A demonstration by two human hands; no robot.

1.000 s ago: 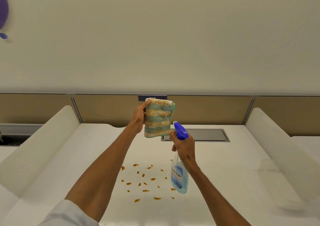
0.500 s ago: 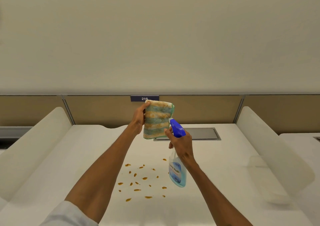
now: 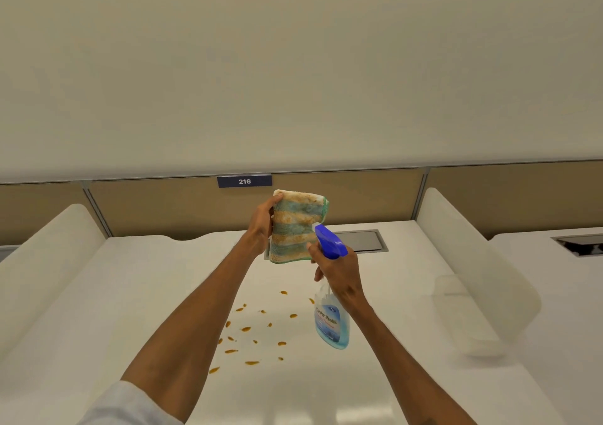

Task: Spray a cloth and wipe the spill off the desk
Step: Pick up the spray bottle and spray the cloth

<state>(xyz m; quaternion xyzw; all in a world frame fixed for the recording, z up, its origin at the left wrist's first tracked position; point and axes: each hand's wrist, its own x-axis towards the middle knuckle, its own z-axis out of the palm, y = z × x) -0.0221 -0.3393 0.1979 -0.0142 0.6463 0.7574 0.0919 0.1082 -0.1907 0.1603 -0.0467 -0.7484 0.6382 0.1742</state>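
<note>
My left hand [image 3: 261, 225] holds a folded cloth [image 3: 295, 227] upright above the white desk [image 3: 137, 294]; the cloth has teal and orange-brown stripes. Just to its right, my right hand [image 3: 339, 269] grips a clear spray bottle [image 3: 332, 322] of blue liquid by the neck. Its blue trigger head [image 3: 329, 241] points at the cloth from very close. Below both hands, a scatter of small orange-brown drops, the spill [image 3: 253, 333], lies on the desk.
White curved dividers stand at the desk's left [image 3: 49, 261] and right [image 3: 473, 261]. A grey metal cable hatch [image 3: 362, 240] is set in the desk behind the hands. A tan back panel carries a blue plate marked 216 [image 3: 244, 181].
Both hands have kept their grips and their positions relative to each other. The view has shifted slightly, so the desk and number plate sit further left in the picture.
</note>
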